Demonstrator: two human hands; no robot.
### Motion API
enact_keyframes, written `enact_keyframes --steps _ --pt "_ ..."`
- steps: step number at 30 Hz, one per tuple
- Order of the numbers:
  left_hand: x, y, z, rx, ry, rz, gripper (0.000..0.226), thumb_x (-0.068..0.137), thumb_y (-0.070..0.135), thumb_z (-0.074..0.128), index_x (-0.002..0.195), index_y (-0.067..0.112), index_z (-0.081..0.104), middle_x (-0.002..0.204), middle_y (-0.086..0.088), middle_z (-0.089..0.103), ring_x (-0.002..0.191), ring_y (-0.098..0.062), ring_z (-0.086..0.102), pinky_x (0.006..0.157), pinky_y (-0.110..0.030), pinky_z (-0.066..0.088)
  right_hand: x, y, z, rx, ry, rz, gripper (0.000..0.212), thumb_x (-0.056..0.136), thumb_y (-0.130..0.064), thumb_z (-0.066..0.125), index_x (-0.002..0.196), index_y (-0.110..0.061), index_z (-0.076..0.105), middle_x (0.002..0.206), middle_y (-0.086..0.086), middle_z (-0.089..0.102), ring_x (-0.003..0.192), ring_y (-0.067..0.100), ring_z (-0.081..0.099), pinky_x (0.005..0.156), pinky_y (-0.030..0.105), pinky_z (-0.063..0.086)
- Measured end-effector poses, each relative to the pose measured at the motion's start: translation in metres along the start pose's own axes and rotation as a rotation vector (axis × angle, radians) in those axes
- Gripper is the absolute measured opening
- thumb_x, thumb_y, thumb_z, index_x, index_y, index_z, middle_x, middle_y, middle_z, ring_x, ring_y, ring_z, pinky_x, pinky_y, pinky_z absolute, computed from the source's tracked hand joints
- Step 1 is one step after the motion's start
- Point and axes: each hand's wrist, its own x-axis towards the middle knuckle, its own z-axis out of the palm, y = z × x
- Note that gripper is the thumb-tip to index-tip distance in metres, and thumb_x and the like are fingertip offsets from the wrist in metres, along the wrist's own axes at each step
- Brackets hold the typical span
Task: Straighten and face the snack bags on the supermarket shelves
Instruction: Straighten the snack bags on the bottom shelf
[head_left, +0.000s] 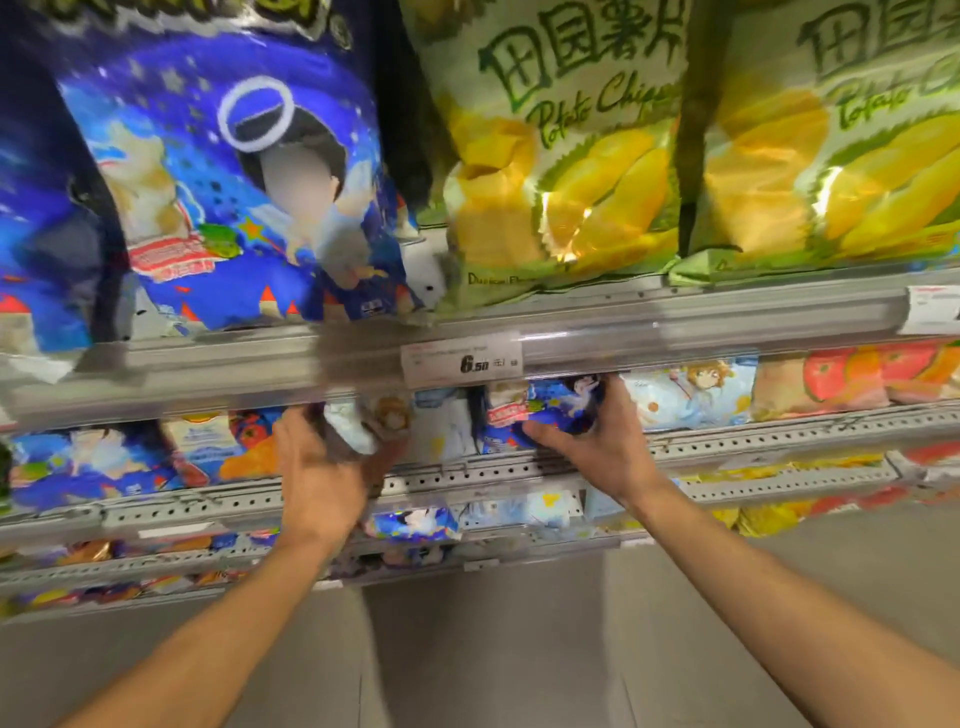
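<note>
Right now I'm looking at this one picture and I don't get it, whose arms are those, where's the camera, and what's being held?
There is no machine here. A person wears a camera on the head, so you look forward and down along their own two bare arms at supermarket shelves.

The left hand grips a pale, blurred snack bag on the second shelf; its print is too smeared to read. The right hand has its fingers curled round a blue cartoon bag on the same shelf.

Above, at eye level, stand a big blue bag and two green durian potato chip bags. A price tag sits on the shelf rail.
</note>
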Motion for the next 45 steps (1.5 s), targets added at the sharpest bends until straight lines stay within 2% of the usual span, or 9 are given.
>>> enact_keyframes --steps 4,7,10,18,23,28,36,40,45 --pt "0.027 -0.011 0.004 -0.102 -0.202 -0.037 0.063 0.062 -0.005 0.087 0.117 0.007 0.058 0.093 0.012 0.062 0.077 0.013 0.061 0.095 -0.029 0.054 0.027 -0.006 0.008 -0.034 -0.093 0.203 0.05 0.058 -0.042 0.098 0.089 -0.018 0.066 0.081 -0.005 0.076 0.075 0.008 0.072 0.062 0.028 0.057" --pt "0.037 -0.014 0.01 -0.16 -0.149 -0.016 0.055 0.06 0.007 0.093 0.106 0.015 0.064 0.091 0.015 0.068 0.075 0.013 0.065 0.07 -0.008 0.051 0.037 -0.001 0.006 -0.03 -0.13 0.307 0.056 0.061 -0.047 0.095 0.091 -0.011 0.065 0.065 -0.014 0.061 0.052 -0.004 0.052 0.049 0.012 0.036" --pt "0.04 -0.016 0.01 -0.208 -0.148 -0.004 0.059 0.059 0.016 0.094 0.111 0.015 0.066 0.096 0.015 0.071 0.083 0.01 0.067 0.071 -0.004 0.05 0.04 0.003 0.004 -0.061 -0.123 0.304 0.044 0.061 -0.045 0.095 0.073 -0.027 0.056 0.045 -0.025 0.053 0.043 -0.007 0.049 0.045 0.008 0.034" --pt "0.039 -0.012 0.007 -0.295 -0.214 -0.109 0.057 0.058 0.025 0.092 0.109 0.019 0.068 0.095 0.014 0.076 0.091 -0.001 0.071 0.073 -0.01 0.054 0.029 -0.012 0.006 -0.048 -0.036 0.313 0.06 0.055 -0.052 0.096 0.091 -0.009 0.075 0.067 0.003 0.065 0.056 0.02 0.053 0.061 0.047 0.055" --pt "0.036 -0.005 0.005 -0.307 -0.21 -0.165 0.056 0.06 0.025 0.092 0.111 0.015 0.07 0.088 0.012 0.076 0.083 0.004 0.071 0.073 -0.013 0.053 0.029 -0.035 0.002 -0.056 0.024 0.459 0.061 0.052 -0.055 0.095 0.068 -0.002 0.069 0.058 0.006 0.058 0.053 0.018 0.048 0.045 0.027 0.042" --pt "0.034 0.01 0.012 -0.298 -0.198 -0.138 0.063 0.067 0.017 0.087 0.125 0.013 0.063 0.11 0.003 0.072 0.098 -0.01 0.069 0.091 -0.027 0.051 0.008 -0.043 -0.018 0.042 -0.008 0.385 0.055 0.055 -0.045 0.097 0.092 -0.011 0.073 0.083 0.003 0.077 0.063 0.014 0.063 0.057 0.028 0.05" --pt "0.012 0.037 0.051 -0.339 -0.328 -0.053 0.047 0.068 0.029 0.088 0.112 0.023 0.07 0.106 0.01 0.076 0.101 -0.006 0.07 0.085 -0.019 0.055 -0.034 -0.01 -0.08 0.206 0.115 0.394 0.053 0.057 -0.033 0.097 0.101 -0.017 0.071 0.082 -0.004 0.078 0.056 0.005 0.064 0.054 0.022 0.05" --pt "0.008 0.051 0.09 -0.215 -0.209 -0.13 0.048 0.059 0.032 0.095 0.092 0.032 0.059 0.089 0.028 0.066 0.087 0.014 0.061 0.074 -0.003 0.044 -0.046 0.007 -0.107 0.2 0.169 0.419 0.052 0.062 -0.027 0.095 0.105 -0.013 0.069 0.076 -0.002 0.077 0.053 0.013 0.058 0.053 0.031 0.054" --pt "-0.001 0.062 0.125 -0.159 -0.194 -0.181 0.081 0.055 0.039 0.096 0.121 0.024 0.052 0.114 0.007 0.059 0.109 -0.014 0.057 0.1 -0.028 0.044 -0.058 0.025 -0.129 0.224 0.155 0.418 0.051 0.065 -0.019 0.094 0.107 -0.009 0.068 0.087 0.005 0.078 0.059 0.022 0.056 0.059 0.038 0.051"
